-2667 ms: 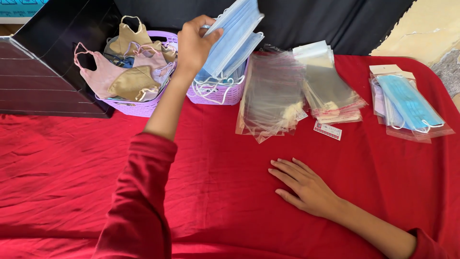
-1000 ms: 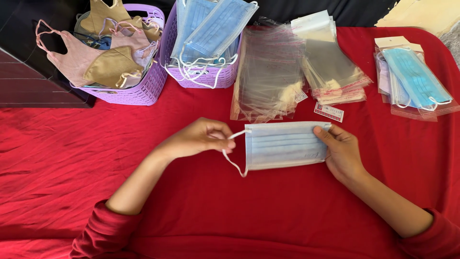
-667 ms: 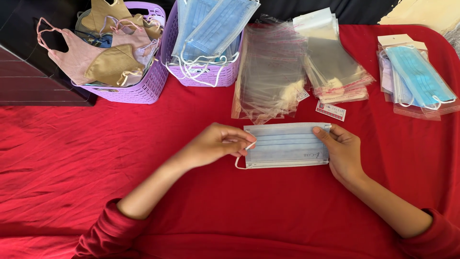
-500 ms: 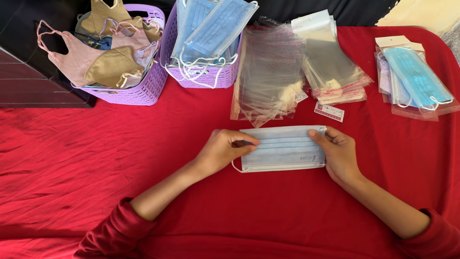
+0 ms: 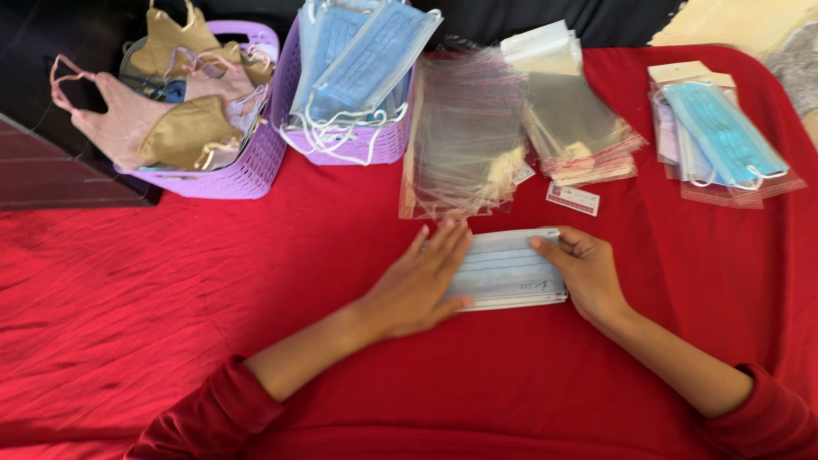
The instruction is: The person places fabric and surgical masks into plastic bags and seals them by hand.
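Grip (image 5: 413,285) on mask (image 5: 509,271), clear sleeves (image 5: 464,136) beyond

On the red cloth (image 5: 170,281), a lilac basket (image 5: 247,166) at the far left holds pink and tan shaped masks, and just beside it a second lilac basket (image 5: 375,145) is packed with blue pleated masks. Right of these lie a fanned stack of clear sleeves (image 5: 464,136), a smaller pile of sleeves (image 5: 575,123) with a small white label (image 5: 573,198) near it, and bagged blue masks (image 5: 724,140) at the far right.
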